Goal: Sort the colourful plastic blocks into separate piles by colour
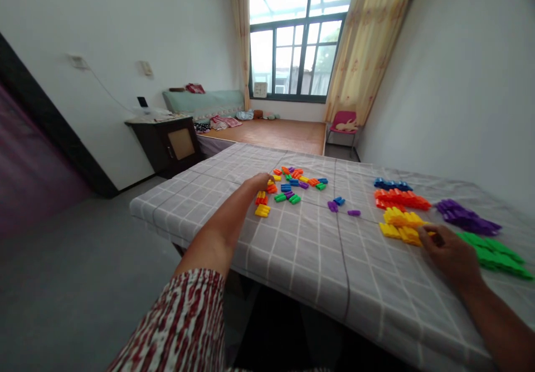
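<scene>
My left hand (261, 182) reaches over the left edge of a scattered group of small coloured plastic clothes pegs. Its fingers curl down beside a yellow peg (276, 178); what they hold is hidden. My right hand (453, 252) is closed in a pinch at the near right end of a stack of yellow clothes pegs (403, 217), with a bit of yellow at the fingertips. Among the scattered group are green pegs (295, 199), blue pegs (286, 187) and orange pegs (272, 189). Another yellow cluster (262, 210) lies nearest me on the left.
Sorted piles lie on the right of the checked tablecloth (301, 249): blue (392, 184), orange (401, 198), purple (467, 216) and green (495, 254). A purple peg (354, 213) lies alone mid-table. Behind stand a bed (276, 133), a cabinet (167, 143) and a pink chair (344, 122).
</scene>
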Demonstrator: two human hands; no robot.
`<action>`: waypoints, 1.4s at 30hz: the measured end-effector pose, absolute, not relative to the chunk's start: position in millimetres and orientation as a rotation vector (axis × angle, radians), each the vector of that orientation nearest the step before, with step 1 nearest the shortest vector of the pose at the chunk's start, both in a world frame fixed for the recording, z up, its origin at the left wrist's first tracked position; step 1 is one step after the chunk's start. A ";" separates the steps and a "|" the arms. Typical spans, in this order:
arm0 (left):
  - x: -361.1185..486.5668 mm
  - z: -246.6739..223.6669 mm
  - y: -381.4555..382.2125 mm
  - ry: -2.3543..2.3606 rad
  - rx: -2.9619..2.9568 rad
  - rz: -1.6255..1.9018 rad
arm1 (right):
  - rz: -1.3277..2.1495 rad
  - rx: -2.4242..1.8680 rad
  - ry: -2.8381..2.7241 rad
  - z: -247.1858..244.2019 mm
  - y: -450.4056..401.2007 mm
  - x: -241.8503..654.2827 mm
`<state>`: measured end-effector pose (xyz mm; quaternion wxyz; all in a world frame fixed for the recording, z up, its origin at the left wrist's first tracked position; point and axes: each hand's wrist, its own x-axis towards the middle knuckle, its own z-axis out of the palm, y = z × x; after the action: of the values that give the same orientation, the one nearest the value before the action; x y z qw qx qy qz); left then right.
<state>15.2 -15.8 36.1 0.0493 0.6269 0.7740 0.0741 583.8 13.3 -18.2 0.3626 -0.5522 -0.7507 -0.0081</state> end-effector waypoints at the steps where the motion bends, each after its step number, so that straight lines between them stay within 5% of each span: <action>1: 11.9 38.0 -12.2 2.384 1.883 0.207 | -0.034 -1.439 -1.928 -18.0 13.5 584.4; 17: 66.5 53.0 10.9 2.392 1.892 0.444 | -0.009 -1.434 -1.875 -14.4 11.5 576.8; 23: 221.9 53.3 -13.8 1.389 1.720 0.945 | 0.150 -1.205 -1.991 -4.0 1.9 559.3; 30: 356.2 27.1 -40.7 1.122 1.359 0.939 | 0.401 -0.865 -2.163 0.9 -11.1 542.6; 42: 348.0 33.2 -10.0 1.468 1.729 0.532 | 0.469 -1.277 -2.019 10.7 20.9 636.3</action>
<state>348.0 -10.0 33.2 0.3949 0.6820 0.5788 0.2096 636.3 20.9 10.7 0.3464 -0.4920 -0.7780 0.1808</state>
